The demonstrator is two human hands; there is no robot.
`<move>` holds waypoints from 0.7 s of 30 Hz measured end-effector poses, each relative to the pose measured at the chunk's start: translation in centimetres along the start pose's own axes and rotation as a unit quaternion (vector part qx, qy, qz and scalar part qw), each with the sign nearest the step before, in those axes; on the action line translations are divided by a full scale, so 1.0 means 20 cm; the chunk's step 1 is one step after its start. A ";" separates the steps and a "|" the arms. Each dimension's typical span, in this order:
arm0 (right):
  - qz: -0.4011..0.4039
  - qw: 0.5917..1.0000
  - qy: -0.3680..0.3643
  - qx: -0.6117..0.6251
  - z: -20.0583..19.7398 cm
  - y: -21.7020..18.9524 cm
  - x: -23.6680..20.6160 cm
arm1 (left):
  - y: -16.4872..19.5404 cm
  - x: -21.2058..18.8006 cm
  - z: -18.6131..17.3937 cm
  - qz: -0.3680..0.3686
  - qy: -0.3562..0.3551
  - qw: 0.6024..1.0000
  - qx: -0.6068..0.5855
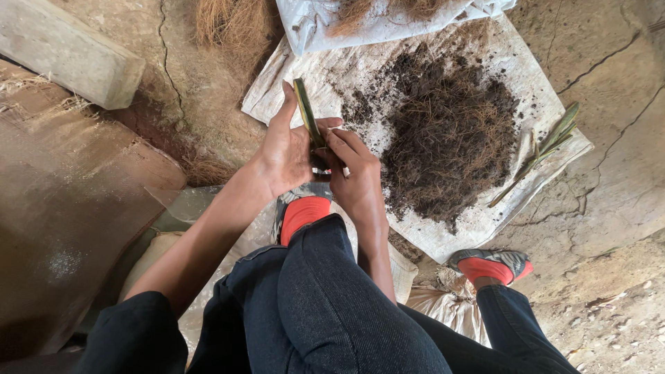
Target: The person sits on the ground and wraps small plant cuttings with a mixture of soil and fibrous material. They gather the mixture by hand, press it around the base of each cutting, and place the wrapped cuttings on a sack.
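Note:
My left hand [287, 149] holds a green plant cutting [305, 111] that points up and away, thumb beside its stem. My right hand [357, 176] pinches the lower end of the same cutting; something small and pale shows under its fingers, too small to tell. Both hands hover over the near edge of a white woven sack [499, 62] spread on the ground. A heap of dark soil mixed with brown fibres [443, 138] lies on the sack just right of my hands.
Another green cutting [544, 149] lies at the sack's right edge. A folded white bag [388, 21] with dry fibres is at the top. A concrete block [66, 52] sits top left. My knees and red-toed shoes [492, 266] are below, on cracked ground.

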State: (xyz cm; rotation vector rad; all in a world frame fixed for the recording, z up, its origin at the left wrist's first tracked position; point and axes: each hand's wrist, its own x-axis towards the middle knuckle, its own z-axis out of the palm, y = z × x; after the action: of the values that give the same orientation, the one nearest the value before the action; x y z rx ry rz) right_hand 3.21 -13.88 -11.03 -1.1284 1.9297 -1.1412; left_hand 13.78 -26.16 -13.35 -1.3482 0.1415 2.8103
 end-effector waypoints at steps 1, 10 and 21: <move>-0.002 1.000 0.004 0.009 -0.01 0.01 0.00 | 0.00 -0.01 0.01 -0.002 0.002 1.000 0.002; -0.053 0.998 -0.025 -0.005 -0.02 -0.07 -0.01 | -0.04 -0.04 0.05 0.040 0.097 0.993 -0.053; -0.008 0.994 -0.103 0.027 0.04 -0.08 -0.01 | 0.01 -0.06 -0.16 0.007 0.106 0.992 -0.066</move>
State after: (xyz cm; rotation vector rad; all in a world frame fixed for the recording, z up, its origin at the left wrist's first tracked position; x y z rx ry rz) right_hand 4.54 -14.49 -9.88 -1.1845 1.7246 -1.0357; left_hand 17.02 -26.59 -14.31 -1.6793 -0.0328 2.7230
